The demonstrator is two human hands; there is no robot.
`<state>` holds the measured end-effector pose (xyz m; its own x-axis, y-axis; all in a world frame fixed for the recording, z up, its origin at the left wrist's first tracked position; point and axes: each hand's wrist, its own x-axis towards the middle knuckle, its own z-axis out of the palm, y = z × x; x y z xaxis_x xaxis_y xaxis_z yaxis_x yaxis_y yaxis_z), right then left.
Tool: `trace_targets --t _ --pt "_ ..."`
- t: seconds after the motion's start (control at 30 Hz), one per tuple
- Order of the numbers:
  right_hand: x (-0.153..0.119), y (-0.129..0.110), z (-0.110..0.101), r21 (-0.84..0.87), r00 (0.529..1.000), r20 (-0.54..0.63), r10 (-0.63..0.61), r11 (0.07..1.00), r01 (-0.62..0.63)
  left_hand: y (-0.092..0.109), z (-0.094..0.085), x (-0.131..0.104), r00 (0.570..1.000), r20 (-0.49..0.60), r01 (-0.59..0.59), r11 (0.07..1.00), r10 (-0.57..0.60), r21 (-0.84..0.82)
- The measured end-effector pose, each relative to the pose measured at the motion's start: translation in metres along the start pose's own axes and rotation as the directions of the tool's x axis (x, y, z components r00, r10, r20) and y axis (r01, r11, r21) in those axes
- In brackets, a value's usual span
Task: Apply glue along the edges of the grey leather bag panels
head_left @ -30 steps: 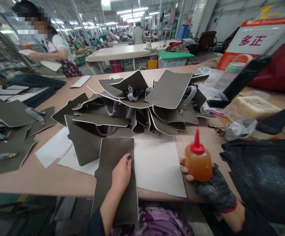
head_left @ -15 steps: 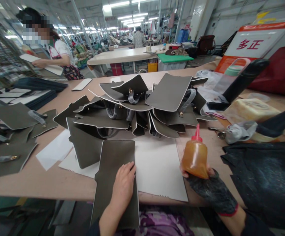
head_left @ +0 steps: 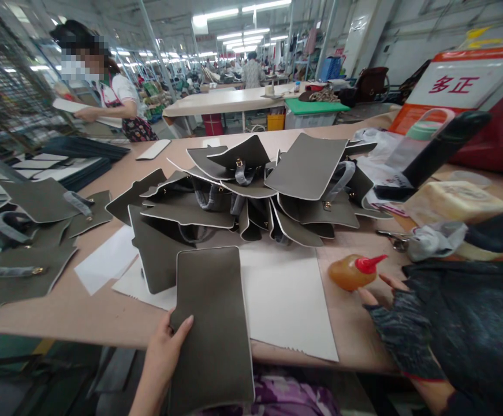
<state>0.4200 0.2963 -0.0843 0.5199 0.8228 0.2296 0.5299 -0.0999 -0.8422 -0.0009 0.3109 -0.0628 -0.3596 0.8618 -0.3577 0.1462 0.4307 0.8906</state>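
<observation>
A dark panel (head_left: 212,341) is held near six o'clock from the middle of the view, with its close end left sticking out past the front edge of the counter (head_left: 99,315). It is pinched by the left hand (head_left: 162,346) at seven o'clock: the thumb (head_left: 184,327) is laid on top by the left side, and the other fingers are mostly hidden, so that grip is clamped on the panel. At four o'clock a bottle (head_left: 342,274) of brown stuff seems to be tipped on its side on the counter, with its red tip (head_left: 370,263) aimed near two o'clock. Just beside it the right hand (head_left: 401,323), in a glove (head_left: 409,338) with bare fingertips, is held with its fingers apart; whether the bottle is touched cannot be told. A white sheet (head_left: 283,300) is spread at five o'clock, and a pile (head_left: 305,167) of dark pieces is heaped toward twelve. For this to be done well, the panel should be held by its side, lightly, so that it is not bent or marked. The red tip should be kept off the panel and the white sheet, as drips could be left there.
</observation>
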Motion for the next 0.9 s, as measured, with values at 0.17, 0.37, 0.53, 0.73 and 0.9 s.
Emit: trace_targets --t 0.17,0.37,0.53,0.73,0.9 --pt "-0.059 -0.048 0.040 0.069 0.925 0.225 -0.308 0.951 0.300 0.008 0.013 -0.018 0.998 0.050 0.061 0.952 -0.048 -0.299" --pt "-0.076 -0.118 0.118 0.363 0.801 0.597 -0.046 0.906 -0.219 0.021 0.003 -0.042 0.997 0.000 0.074 0.922 -0.080 -0.381" --pt "-0.080 -0.154 0.126 0.341 0.746 0.656 -0.117 0.927 -0.154 0.020 -0.003 -0.064 0.978 -0.166 0.061 0.931 -0.128 -0.361" --pt "-0.093 -0.158 0.124 0.184 0.879 0.438 -0.191 0.976 0.120 0.003 -0.005 -0.073 0.962 -0.272 -0.016 0.991 -0.021 -0.133" --pt "-0.074 -0.167 0.121 0.225 0.783 0.591 -0.195 0.972 0.072 -0.003 -0.002 -0.071 0.974 -0.166 0.090 0.937 -0.154 -0.337"
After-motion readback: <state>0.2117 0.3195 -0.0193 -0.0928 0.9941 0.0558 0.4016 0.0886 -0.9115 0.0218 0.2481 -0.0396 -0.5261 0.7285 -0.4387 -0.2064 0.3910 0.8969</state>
